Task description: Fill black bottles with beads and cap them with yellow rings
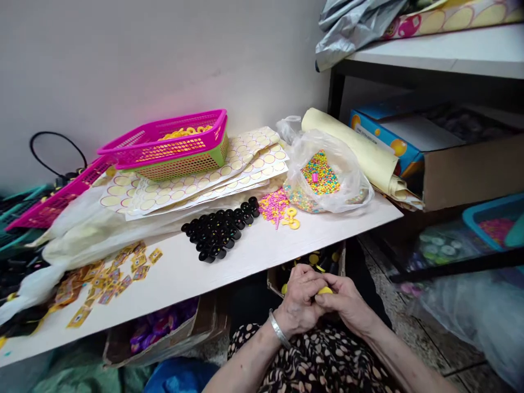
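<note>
Head view: left hand (pixel 302 300) and right hand (pixel 347 300) close in 1 grip around a rounded yellow plastic piece (pixel 325 290), I'd guess for control; just beyond, a brown cardboard box (pixel 343 262) sits, likely for reach.

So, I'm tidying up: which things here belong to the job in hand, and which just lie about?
Probably the job:
- yellow piece, between left hand and right hand
- black round pieces
- bagged beads

Probably lying about:
- silver bag
- rolled cream sheet
</note>
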A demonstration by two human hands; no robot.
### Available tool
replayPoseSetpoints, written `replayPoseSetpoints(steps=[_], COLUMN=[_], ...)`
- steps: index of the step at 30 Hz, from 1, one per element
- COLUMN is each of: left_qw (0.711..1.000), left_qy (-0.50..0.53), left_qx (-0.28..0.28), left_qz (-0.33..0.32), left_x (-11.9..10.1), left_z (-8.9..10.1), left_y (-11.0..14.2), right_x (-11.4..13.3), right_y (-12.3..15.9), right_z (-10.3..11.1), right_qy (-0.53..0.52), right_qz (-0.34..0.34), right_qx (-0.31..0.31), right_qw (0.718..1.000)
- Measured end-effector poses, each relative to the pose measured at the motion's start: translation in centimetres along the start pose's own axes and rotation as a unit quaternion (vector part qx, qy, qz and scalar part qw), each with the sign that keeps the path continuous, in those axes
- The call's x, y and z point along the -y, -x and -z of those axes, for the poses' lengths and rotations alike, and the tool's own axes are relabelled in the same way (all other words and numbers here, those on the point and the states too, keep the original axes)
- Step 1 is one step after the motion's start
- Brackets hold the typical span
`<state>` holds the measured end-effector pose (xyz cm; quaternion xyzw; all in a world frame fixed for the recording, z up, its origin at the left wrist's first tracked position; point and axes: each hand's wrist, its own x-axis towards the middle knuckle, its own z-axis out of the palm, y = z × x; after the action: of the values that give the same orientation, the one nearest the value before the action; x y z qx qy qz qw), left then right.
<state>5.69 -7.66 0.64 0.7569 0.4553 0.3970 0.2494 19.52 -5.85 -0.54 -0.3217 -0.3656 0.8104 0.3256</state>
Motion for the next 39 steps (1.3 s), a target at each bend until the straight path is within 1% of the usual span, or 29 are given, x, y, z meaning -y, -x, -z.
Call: replayPoseSetpoints(steps=[3,6,7,8,9,10,11,12,13,14,15,16,17,18,19,21,24,27,28,30,32,34,36,37,38,39], left_qw=[1.000,0.999,0.998,0.997,0.996,0.994,0.988,0.972,0.941,0.901,0.861,0.833,0.811,0.789,0.768,0.742,0.744,0.747,0.744,0.736,0.723,0.716,0.717,0.721,0.728,0.737], left_qy=[0.001,-0.027,-0.045,-0.063,-0.082,-0.106,-0.134,-0.172,-0.223,-0.273,-0.315,-0.346,-0.371,-0.402,-0.432,-0.473,-0.514,-0.538,-0.544,-0.554,-0.567,-0.575,-0.575,-0.572,-0.566,-0.559], left_qx=[-0.005,0.021,0.033,0.036,0.021,-0.015,-0.076,-0.158,-0.250,-0.328,-0.379,-0.398,-0.404,-0.401,-0.395,-0.383,-0.341,-0.312,-0.307,-0.299,-0.298,-0.303,-0.315,-0.321,-0.326,-0.330], left_qz=[0.008,-0.008,-0.014,-0.019,-0.022,-0.019,-0.009,0.013,0.048,0.085,0.127,0.168,0.203,0.236,0.259,0.281,0.257,0.235,0.237,0.250,0.258,0.254,0.236,0.224,0.207,0.190], left_x=[0.5,0.8,0.9,1.1,1.4,1.8,2.2,2.9,3.6,4.3,5.1,6.0,6.8,7.6,8.3,9.6,10.6,10.7,10.6,10.5,10.5,10.5,10.5,10.5,10.4,10.3], left_z=[0.0,0.4,0.8,1.4,2.2,3.1,4.2,5.4,6.7,8.0,9.3,10.5,11.5,12.4,13.0,13.6,13.6,13.4,13.4,13.5,13.6,13.8,14.0,14.0,14.0,14.0], left_y=[-0.1,-0.3,-0.3,-0.3,-0.1,0.2,0.6,1.1,1.8,2.5,3.3,4.1,4.8,5.4,6.0,6.8,7.2,6.9,6.8,6.5,6.2,6.1,6.2,6.3,6.4,6.5], right_x=[0.3,0.3,0.2,-0.1,-0.4,-0.7,-0.9,-1.2,-1.4,-1.6,-1.7,-1.8,-1.9,-2.0,-2.0,-2.3,-2.4,-2.3,-2.1,-1.9,-1.5,-1.1,-0.3,0.2,0.7,1.3], right_y=[-0.3,-1.0,-1.3,-1.7,-2.2,-2.7,-3.2,-3.7,-4.1,-4.5,-4.9,-5.2,-5.5,-5.8,-6.1,-6.6,-7.1,-7.6,-7.9,-8.4,-8.8,-8.6,-7.9,-7.4,-6.9,-6.5], right_z=[-0.2,0.1,0.4,0.7,1.2,1.7,2.2,2.6,2.9,3.2,3.3,3.3,3.2,3.2,3.2,3.3,3.9,4.4,4.4,4.2,3.7,2.9,1.6,0.8,0.0,-0.9], right_qy=[0.036,0.105,0.149,0.214,0.296,0.392,0.491,0.581,0.656,0.713,0.753,0.781,0.798,0.809,0.814,0.813,0.800,0.798,0.801,0.809,0.818,0.832,0.846,0.848,0.844,0.835], right_qz=[-0.003,-0.008,-0.003,0.009,0.026,0.048,0.071,0.090,0.102,0.107,0.106,0.104,0.103,0.105,0.110,0.126,0.150,0.160,0.150,0.105,0.063,0.048,0.041,0.036,0.031,0.026], right_qx=[0.022,0.044,0.033,0.009,-0.025,-0.061,-0.094,-0.113,-0.118,-0.115,-0.110,-0.107,-0.108,-0.111,-0.115,-0.114,-0.123,-0.142,-0.142,-0.138,-0.139,-0.144,-0.142,-0.131,-0.110,-0.084], right_qw=[0.999,0.993,0.988,0.977,0.954,0.917,0.863,0.801,0.739,0.684,0.640,0.606,0.583,0.568,0.559,0.558,0.567,0.563,0.562,0.561,0.555,0.534,0.513,0.512,0.523,0.544])
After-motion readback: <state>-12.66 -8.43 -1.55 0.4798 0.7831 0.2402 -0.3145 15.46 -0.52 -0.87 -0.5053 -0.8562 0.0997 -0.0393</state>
